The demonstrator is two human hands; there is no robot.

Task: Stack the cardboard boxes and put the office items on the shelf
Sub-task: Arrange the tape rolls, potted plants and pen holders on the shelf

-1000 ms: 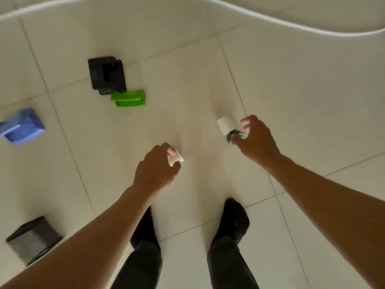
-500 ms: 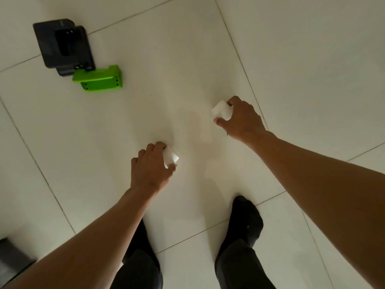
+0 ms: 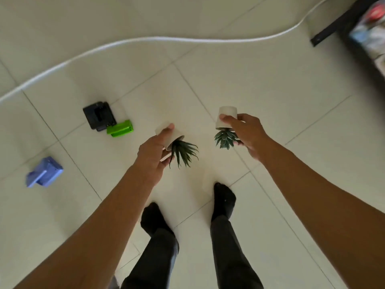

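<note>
1. My left hand [image 3: 153,152] fingers clamp the spiky potted plant [image 3: 177,144], pot tilted away, leaves toward me.
2. My right hand [image 3: 248,132] fingers clamp the rosette potted plant [image 3: 226,127] likewise.
3. Both are held above the floor [image 3: 270,90]; no shelf in view.

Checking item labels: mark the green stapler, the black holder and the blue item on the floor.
green stapler [image 3: 120,128], head view, top face.
black holder [image 3: 99,115], head view, centre.
blue item [image 3: 44,172], head view, upper face.
</note>
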